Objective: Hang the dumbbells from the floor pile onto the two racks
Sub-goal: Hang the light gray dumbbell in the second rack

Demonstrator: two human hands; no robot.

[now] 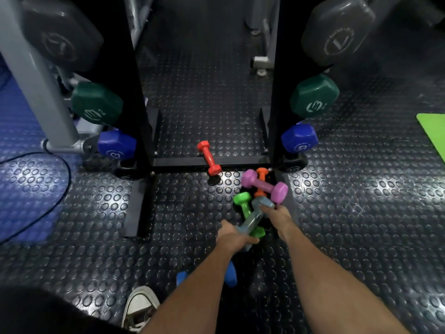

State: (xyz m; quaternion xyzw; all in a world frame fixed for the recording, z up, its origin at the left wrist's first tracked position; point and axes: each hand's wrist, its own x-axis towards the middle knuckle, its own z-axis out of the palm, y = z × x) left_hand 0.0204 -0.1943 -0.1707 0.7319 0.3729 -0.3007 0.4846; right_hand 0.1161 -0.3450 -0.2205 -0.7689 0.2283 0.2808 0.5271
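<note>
1. Lifting the pale blue-grey dumbbell [252, 218] out of the floor pile is judged to be the step in hand; it is held just above the green dumbbell [245, 208], across which it lies.
2. One end is gripped by the left hand [234, 233], its fingers curled round the head; the other end is held by the right hand [277, 213], though how its fingers lie underneath cannot be told.
3. The weight is best raised straight up and kept level, so that the green dumbbell below is not dragged or rolled.
4. The purple dumbbell [264, 186], lying over an orange dumbbell [260, 182] just beyond the right hand, is to be kept clear of the knuckles.
5. A free peg should be chosen before the lift is carried on: the left rack [134, 92] and right rack [279, 92] already carry grey, green and blue weights on their outer sides.
6. The red dumbbell [209, 157], lying across the rack's base bar, and a blue dumbbell [231, 273] half hidden under the left forearm are left for later trips.
</note>
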